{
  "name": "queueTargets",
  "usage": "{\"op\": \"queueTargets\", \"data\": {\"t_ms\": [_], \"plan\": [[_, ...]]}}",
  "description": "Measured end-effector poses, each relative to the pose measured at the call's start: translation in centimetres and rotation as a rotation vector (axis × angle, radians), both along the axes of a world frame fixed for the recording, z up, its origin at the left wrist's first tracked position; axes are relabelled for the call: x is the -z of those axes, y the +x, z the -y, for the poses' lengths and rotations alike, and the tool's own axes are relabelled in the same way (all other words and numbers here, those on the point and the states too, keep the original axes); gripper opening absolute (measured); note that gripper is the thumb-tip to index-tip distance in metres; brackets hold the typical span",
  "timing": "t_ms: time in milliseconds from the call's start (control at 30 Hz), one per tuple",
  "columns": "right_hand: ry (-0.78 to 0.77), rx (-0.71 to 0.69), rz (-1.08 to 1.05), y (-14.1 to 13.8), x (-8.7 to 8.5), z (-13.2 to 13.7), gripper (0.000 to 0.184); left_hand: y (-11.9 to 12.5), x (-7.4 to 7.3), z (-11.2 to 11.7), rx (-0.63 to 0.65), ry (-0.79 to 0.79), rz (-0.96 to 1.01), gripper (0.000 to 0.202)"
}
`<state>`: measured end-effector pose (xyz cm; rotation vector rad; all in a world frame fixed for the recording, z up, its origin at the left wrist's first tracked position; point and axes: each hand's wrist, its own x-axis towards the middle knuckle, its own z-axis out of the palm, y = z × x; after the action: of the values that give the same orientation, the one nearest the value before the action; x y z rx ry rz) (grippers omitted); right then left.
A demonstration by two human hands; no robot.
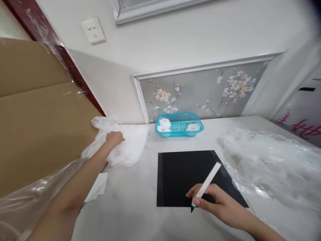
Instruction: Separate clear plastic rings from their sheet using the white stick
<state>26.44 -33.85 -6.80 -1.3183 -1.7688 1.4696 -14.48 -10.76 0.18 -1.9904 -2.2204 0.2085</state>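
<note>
My left hand (114, 138) reaches to the far left of the table, its fingers curled down into a heap of white gauzy material (131, 144). The fingertips are partly hidden there. In my right hand (213, 200) is a slim white pen-like tool (208, 179), pinched between thumb and fingers. Its dark pointed tip angles down just past the near edge of a black square mat (185, 170). Behind the mat stands a turquoise plastic basket (179, 134) with a few white ring-shaped rolls (193, 128) inside.
Crumpled clear plastic (265, 160) spreads over the right of the white table (130, 207). A large cardboard sheet (42, 124) under clear film rises at the left. White paper (97, 186) lies beside my left forearm. A wall with a floral panel (190, 95) bounds the back.
</note>
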Motion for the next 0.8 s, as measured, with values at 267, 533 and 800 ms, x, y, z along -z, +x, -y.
{"op": "queueTargets", "data": {"t_ms": [267, 533, 800], "plan": [[0.114, 0.08, 0.052, 0.5, -1.4, 2.4, 0.032, -1.0, -5.5, -0.6, 0.074, 0.181, 0.216, 0.022], [0.151, 0.213, -0.131, 0.2, 0.2, -0.4, 0.037, 0.4, -11.6, 1.3, 0.116, 0.283, 0.269, 0.054], [0.076, 0.074, -0.184, -1.6, 0.7, -0.7, 0.036, 4.6, -3.5, 6.2, 0.233, 0.01, 0.038, 0.021]]}}
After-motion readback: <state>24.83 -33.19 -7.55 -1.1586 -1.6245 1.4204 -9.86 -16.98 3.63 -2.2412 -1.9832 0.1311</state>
